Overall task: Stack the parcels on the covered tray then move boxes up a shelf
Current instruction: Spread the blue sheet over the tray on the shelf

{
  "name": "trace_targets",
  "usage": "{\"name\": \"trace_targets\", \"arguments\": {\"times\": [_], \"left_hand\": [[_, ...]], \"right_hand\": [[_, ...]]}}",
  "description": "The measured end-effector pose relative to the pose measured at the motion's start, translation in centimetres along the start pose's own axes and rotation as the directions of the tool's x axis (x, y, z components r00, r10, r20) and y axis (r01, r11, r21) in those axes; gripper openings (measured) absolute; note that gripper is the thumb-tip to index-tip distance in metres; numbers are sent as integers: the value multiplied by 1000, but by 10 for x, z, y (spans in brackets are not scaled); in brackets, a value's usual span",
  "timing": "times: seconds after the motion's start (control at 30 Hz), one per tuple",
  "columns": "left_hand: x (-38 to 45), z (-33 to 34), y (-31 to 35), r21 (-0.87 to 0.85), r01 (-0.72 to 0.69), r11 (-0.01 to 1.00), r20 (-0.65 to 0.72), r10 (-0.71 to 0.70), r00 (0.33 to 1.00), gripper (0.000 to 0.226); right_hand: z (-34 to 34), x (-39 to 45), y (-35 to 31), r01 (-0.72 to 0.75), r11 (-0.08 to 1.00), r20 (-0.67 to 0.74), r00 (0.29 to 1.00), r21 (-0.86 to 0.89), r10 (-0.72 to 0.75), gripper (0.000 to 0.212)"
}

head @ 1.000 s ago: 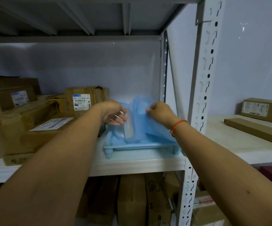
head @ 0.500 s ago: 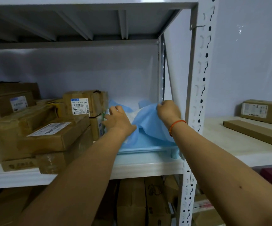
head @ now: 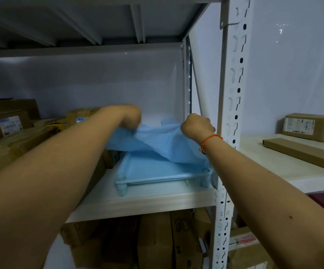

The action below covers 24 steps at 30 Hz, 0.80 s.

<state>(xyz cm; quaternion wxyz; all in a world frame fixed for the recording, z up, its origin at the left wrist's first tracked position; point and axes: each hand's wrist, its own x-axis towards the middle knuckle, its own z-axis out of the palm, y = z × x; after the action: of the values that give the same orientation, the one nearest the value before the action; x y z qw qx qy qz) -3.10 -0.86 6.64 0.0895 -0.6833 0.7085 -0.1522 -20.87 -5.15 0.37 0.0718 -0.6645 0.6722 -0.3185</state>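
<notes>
Since half a second ago both hands raised the blue cloth (head: 157, 140) off the tray (head: 157, 169); left hand (head: 130, 116) and right hand (head: 196, 125) pinch it. Covering step; next, spread it flat over the tray.

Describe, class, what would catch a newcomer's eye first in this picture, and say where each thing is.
The eye falls first on the blue cloth, lifted at mid-shelf by the left hand and the right hand above a light blue tray on short legs. Brown cardboard boxes crowd the same shelf to the left. An orange bracelet circles the right wrist.
</notes>
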Motion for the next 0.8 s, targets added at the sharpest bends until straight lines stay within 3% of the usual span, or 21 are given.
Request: {"name": "trace_targets", "arguments": {"times": [0.07,0.17,0.23,0.3,0.37,0.43,0.53,0.67,0.73,0.8], "left_hand": [[-6,4,-2,-57,-29,998,255,42,966,34],[-9,15,-2,-235,156,959,613,21,790,30],[-5,24,-1,-301,209,930,685,58,727,29],[-4,29,0,-368,251,895,663,63,746,41],[0,33,2,-418,251,873,573,38,819,44],[5,37,4,-439,203,876,454,21,891,35],[8,47,15,-440,98,893,332,60,941,24],[8,69,42,-524,62,850,378,166,911,24],[10,77,52,-559,68,826,381,183,906,19],[11,81,59,-580,68,812,379,195,905,29]], "right_hand": [[-7,-2,-4,62,998,135,989,6,-62,25],[-13,-13,-9,89,996,404,912,-27,-70,24],[-13,-21,-8,111,992,621,782,-58,-51,24],[-11,-25,-5,78,992,748,663,-97,21,39],[-10,-23,-5,54,997,712,703,-59,4,51],[-8,-18,-7,93,995,558,828,-34,-58,41],[1,-14,0,190,936,342,936,-296,-82,30],[23,-14,16,227,787,392,920,-574,21,38],[28,-17,21,211,771,419,905,-601,79,37],[30,-19,25,222,776,434,898,-591,73,40]]}}
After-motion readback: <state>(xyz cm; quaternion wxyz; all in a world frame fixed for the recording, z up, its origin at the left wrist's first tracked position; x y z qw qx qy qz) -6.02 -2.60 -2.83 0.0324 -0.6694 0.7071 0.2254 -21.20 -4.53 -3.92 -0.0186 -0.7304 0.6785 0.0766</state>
